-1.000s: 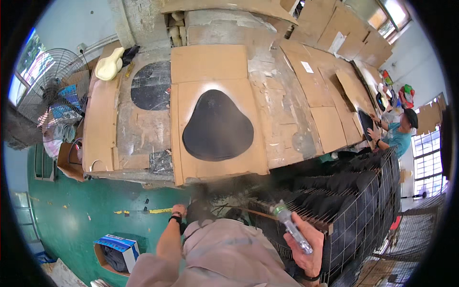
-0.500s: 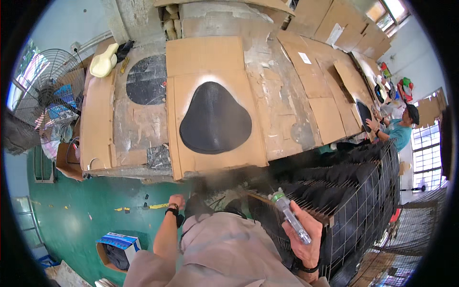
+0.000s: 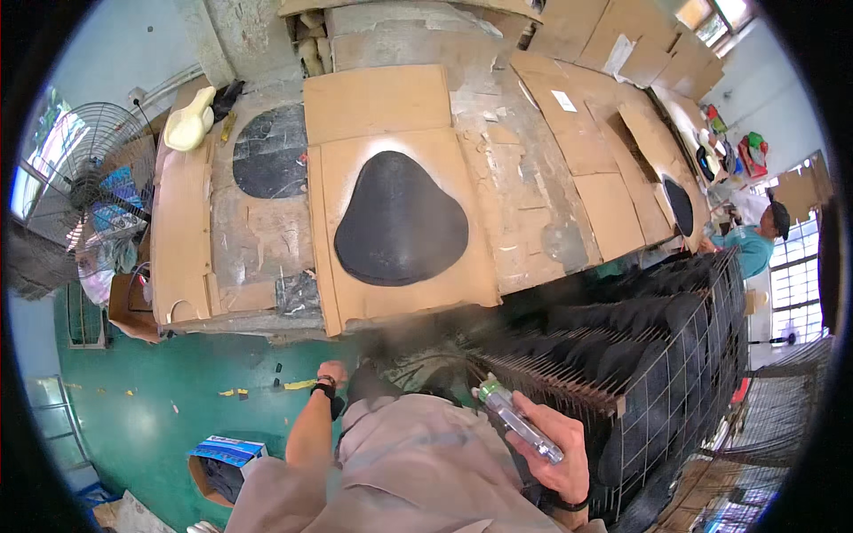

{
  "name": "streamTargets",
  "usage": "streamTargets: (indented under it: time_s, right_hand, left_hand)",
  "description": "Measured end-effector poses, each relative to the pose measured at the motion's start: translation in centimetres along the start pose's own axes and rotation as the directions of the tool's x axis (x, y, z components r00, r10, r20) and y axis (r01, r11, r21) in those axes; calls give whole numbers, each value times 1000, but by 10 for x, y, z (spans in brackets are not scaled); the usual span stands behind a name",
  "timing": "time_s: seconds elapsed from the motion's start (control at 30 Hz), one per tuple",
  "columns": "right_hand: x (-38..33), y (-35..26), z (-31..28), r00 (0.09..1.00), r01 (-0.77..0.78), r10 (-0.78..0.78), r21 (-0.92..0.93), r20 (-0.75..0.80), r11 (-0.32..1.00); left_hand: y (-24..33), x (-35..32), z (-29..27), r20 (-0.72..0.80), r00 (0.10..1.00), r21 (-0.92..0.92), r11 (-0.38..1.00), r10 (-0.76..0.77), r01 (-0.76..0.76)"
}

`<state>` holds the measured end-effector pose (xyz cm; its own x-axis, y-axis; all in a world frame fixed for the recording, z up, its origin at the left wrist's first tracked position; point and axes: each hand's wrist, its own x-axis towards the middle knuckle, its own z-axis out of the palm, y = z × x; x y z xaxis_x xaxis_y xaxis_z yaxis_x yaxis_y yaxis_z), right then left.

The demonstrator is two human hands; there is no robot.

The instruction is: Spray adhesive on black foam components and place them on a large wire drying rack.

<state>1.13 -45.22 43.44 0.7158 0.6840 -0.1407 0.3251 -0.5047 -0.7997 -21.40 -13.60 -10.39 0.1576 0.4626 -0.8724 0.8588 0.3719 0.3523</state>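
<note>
My right hand (image 3: 555, 449) is closed around a spray gun (image 3: 520, 422) with a silver body and a green front ring. It is held low at my right side, its nozzle pointing up and left toward the table edge, and a faint mist hangs near there. On the cardboard sheet (image 3: 378, 102) before me lies a black pad (image 3: 400, 218), a rounded triangle, with a pale spray halo at its far end. My left hand (image 3: 332, 371), with a dark wristband, hangs closed near my left side below the table edge; nothing shows in it.
Black pads fill a wire rack (image 3: 657, 400) close on my right. At far left stand a fan (image 3: 84, 191) and a cream saddle-shaped piece (image 3: 188, 124). An open box (image 3: 218, 466) sits on the green floor. A co-worker (image 3: 751, 244) is at the table's far right.
My right hand has moved left and slightly down with the spray gun. The co-worker has shifted right, hands drawn back from the black pad there. My left hand stays about the same.
</note>
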Motion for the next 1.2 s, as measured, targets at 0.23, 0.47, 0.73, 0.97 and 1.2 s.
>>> streamTargets:
  time_s: [0.23,0.47,0.73,0.97,1.2]
  right_hand:
    - [26,2,15,972,11,-13,-11,-235,1000]
    - [14,19,7,950,-33,16,-48,-312,998]
    - [2,13,-5,960,16,-40,-87,-277,996]
    - [-20,21,-17,949,64,-76,-48,-305,997]
    - [-50,42,-37,983,13,-19,-35,-181,999]
  left_hand:
    - [18,-15,4,36,999,25,999,-20,20]
    - [12,-20,-4,23,1000,-19,1000,5,-5]
    - [-1,-17,-2,22,1000,5,1000,0,0]
    - [1,-23,13,29,996,145,985,88,-91]
    - [-30,-20,28,119,945,558,766,305,-317]
